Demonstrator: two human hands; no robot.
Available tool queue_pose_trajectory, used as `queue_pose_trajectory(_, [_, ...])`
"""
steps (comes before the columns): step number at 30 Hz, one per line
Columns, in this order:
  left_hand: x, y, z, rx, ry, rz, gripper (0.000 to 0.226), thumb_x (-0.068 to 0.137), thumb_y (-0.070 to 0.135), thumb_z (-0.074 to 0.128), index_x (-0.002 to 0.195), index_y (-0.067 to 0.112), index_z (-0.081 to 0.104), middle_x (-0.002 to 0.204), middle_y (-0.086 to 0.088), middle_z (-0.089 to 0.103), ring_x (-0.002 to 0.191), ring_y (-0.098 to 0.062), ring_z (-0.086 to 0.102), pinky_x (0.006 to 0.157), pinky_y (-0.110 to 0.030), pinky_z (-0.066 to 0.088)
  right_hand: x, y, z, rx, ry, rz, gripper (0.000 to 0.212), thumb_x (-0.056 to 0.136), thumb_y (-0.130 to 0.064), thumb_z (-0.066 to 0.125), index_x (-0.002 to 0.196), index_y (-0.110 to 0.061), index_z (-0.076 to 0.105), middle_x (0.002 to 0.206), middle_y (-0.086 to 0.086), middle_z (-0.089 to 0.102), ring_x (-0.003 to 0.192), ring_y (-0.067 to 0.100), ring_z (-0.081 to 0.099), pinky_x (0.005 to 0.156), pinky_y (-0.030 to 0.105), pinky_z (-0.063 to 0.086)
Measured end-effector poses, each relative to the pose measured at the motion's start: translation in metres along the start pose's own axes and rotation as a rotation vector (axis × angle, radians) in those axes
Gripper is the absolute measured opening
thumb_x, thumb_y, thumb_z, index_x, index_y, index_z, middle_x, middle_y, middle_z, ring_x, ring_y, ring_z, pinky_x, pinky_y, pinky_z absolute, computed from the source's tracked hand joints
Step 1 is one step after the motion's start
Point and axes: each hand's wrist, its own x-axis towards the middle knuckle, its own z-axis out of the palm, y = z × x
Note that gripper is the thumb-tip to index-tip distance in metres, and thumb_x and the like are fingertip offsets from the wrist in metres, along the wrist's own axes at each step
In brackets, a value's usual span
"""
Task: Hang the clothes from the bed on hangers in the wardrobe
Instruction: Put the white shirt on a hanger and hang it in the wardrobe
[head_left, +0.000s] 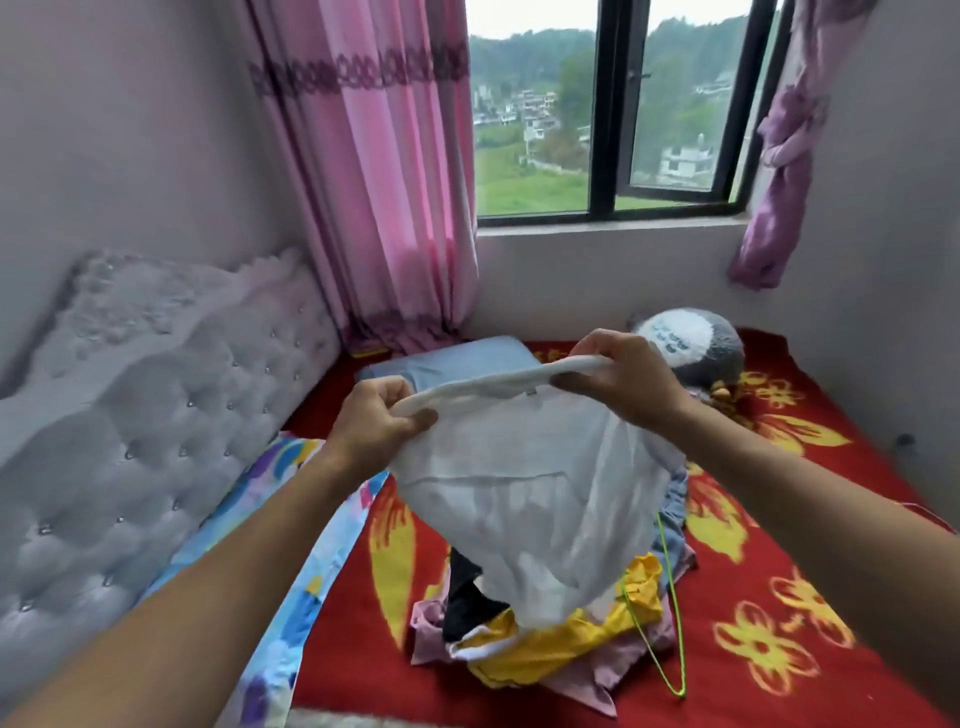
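Noting tufted headboard (156, 415) at far left. Gripping neckband of white shirt (530, 499) at its left end with left hand (376, 421), fingers curled round the band. Holding shirt raised over bed (779, 597), hem draped onto clothes pile (545, 644) below. Clamping right end of neckband with right hand (618, 374), band stretched between both. Recording green hanger (675, 639) at pile's right edge, partly under the clothes. Logging plush toy (691, 338) far back right.
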Motion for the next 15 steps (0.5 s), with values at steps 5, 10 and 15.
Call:
queue_pose_trajectory(5, [-0.031, 0.037, -0.037, 0.457, 0.405, 0.145, 0.018, 0.063, 0.007, 0.054, 0.058, 0.013, 0.037, 0.057, -0.002, 0.041, 0.059, -0.026, 0.038, 0.053, -0.032, 0.023, -0.02, -0.05, -0.022, -0.559, -0.096, -0.223, 0.032, 0.077, -0.042, 0.069, 0.106, -0.033, 0.06, 0.099, -0.002, 0.069, 0.09, 0.029, 0.064, 0.073, 0.035, 0.046])
queue_pose_trajectory(10, [-0.031, 0.044, -0.053, 0.491, 0.475, 0.277, 0.019, 0.057, 0.007, 0.042, 0.057, 0.018, 0.027, 0.05, 0.001, 0.03, 0.054, -0.029, 0.031, 0.055, -0.031, 0.021, -0.018, -0.052, -0.035, -0.666, 0.012, -0.168, 0.019, 0.085, -0.02, 0.051, 0.103, -0.023, 0.057, 0.102, 0.004, 0.061, 0.09, 0.039, 0.063, 0.07, 0.038, 0.044])
queue_pose_trajectory(15, [-0.022, 0.023, -0.031, 0.612, 0.356, 0.18, 0.024, 0.07, -0.004, 0.051, 0.086, 0.012, 0.047, 0.073, -0.005, 0.052, 0.067, -0.033, 0.05, 0.059, -0.034, 0.035, -0.005, -0.017, -0.047, -0.498, 0.058, 0.051, 0.031, 0.081, -0.007, 0.053, 0.108, -0.02, 0.061, 0.099, 0.014, 0.069, 0.091, 0.037, 0.064, 0.077, 0.038, 0.048])
